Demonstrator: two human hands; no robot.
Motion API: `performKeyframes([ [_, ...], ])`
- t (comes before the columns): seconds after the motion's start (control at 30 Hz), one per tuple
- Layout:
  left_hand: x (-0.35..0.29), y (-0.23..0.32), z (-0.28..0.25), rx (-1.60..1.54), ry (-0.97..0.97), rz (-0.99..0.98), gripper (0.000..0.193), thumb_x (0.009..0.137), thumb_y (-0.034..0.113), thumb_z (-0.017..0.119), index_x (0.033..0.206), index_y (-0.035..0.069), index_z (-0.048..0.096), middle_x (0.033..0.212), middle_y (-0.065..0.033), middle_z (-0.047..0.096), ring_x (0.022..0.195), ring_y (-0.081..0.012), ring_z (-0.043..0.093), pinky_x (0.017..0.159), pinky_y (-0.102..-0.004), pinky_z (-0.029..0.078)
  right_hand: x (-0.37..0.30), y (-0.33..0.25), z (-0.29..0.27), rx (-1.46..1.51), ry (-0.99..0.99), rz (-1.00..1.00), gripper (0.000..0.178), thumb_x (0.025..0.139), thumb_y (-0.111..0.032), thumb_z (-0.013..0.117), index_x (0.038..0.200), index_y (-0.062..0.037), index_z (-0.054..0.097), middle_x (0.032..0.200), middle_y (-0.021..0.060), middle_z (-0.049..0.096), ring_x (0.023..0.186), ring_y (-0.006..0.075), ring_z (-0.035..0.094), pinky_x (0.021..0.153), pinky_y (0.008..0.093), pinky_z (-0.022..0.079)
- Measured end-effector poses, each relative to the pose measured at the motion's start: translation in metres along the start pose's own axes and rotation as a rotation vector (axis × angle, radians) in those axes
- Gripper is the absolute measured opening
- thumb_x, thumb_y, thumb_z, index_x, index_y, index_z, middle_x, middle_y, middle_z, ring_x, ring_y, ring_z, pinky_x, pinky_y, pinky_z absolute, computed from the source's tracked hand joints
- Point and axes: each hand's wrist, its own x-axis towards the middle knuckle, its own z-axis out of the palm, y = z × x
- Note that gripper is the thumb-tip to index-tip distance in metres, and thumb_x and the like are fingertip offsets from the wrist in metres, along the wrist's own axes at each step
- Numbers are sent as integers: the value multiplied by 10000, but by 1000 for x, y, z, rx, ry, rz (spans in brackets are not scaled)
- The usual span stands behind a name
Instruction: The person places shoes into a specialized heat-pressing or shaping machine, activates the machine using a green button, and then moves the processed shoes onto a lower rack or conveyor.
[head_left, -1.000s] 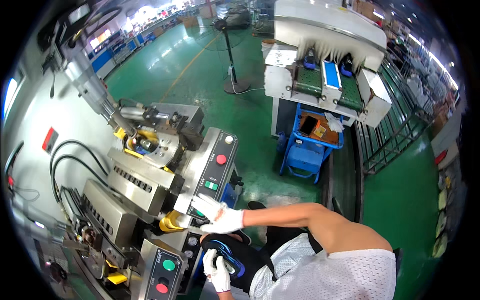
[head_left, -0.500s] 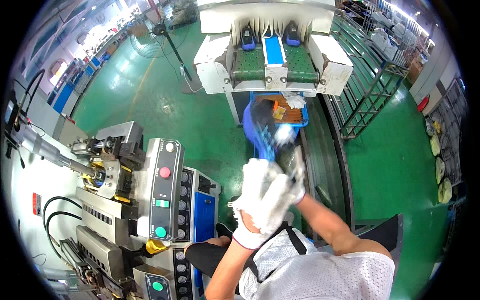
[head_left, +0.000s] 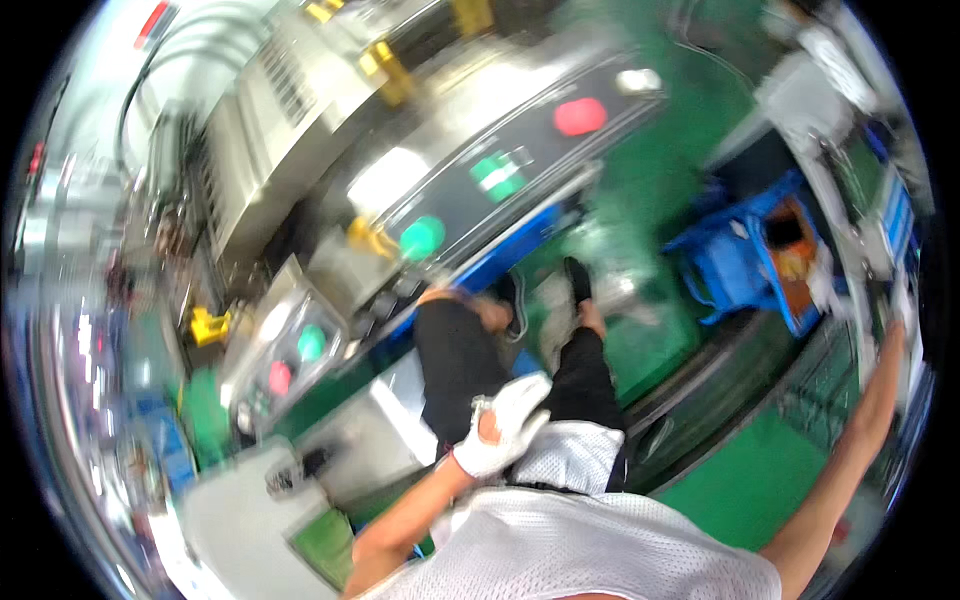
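Observation:
My left hand (head_left: 505, 428), in a white knit glove, is over my lap. Its fingers are stretched out, and nothing shows in them. My right arm reaches far out to the right. The gloved right hand (head_left: 904, 295) is small and smeared at the picture's edge, beside the white conveyor machine (head_left: 850, 215); its fingers cannot be made out. Near that hand is a blue-rimmed tray (head_left: 800, 318) with brown and orange contents, next to a blue plastic stool or crate (head_left: 735, 262).
A machine's dark control panel (head_left: 465, 195) with red, green and white buttons stands ahead on the left. A second button panel (head_left: 300, 345) is nearer. My black-clad legs (head_left: 455, 355) are below. A dark curved track (head_left: 720, 385) runs at the right over green floor.
The view has swung left and down, with blur. My hands, formerly close together by a blurred blue-and-black thing, are now wide apart: the left over my lap, the right stretched toward the conveyor.

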Motion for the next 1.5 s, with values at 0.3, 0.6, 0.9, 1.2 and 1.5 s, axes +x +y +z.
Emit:
performKeyframes([
  [0.3, -221, -48, -56, 63, 711, -901, 223, 998, 106, 661, 1183, -11, 701, 1142, -199, 715, 1077, -353, 698, 962, -426, 545, -263, 21, 247, -478, 216, -601, 842, 980, -580, 661, 1489, 63, 469, 1430, 316, 571, 1283, 444, 596, 1084, 500, 500],
  [0.6, -586, -32, 2, 604, 1037, -1824, 302, 996, 230, 642, 1179, -5, 693, 1204, -232, 692, 1126, -410, 646, 995, -487, 501, -499, -74, 403, -589, -698, -842, 763, 1030, -339, 681, 1614, 5, 331, 1640, 247, 399, 1335, 367, 604, 1101, 453, 480],
  [0.9, -604, -62, 81, 166, 1432, -2000, 851, 820, 228, 915, 1480, -44, 453, 1403, -224, 605, 1300, -315, 595, 1115, -417, 465, -549, -268, 446, -546, -709, -1175, 694, 1054, -404, 613, 1612, -57, 387, 1589, 233, 487, 1446, 383, 495, 1177, 445, 395],
  [1.2, -561, -82, 61, -15, 1810, -1729, 659, 885, 145, 847, 1414, -63, 513, 1289, -191, 711, 1151, -295, 678, 1042, -393, 505, -818, -385, 428, -142, -1504, -1111, 676, 919, -88, 714, 1545, -13, 471, 1456, 209, 601, 1226, 320, 682, 1024, 393, 551],
  [1.5, -312, -32, -166, 230, 460, -416, 565, 704, 220, 916, 1187, 33, 692, 1075, -192, 724, 999, -408, 690, 902, -468, 558, -957, -339, 444, -187, -1799, -1976, 946, 874, -480, 741, 1505, 119, 371, 1172, 316, 684, 1066, 450, 703, 965, 496, 545],
])
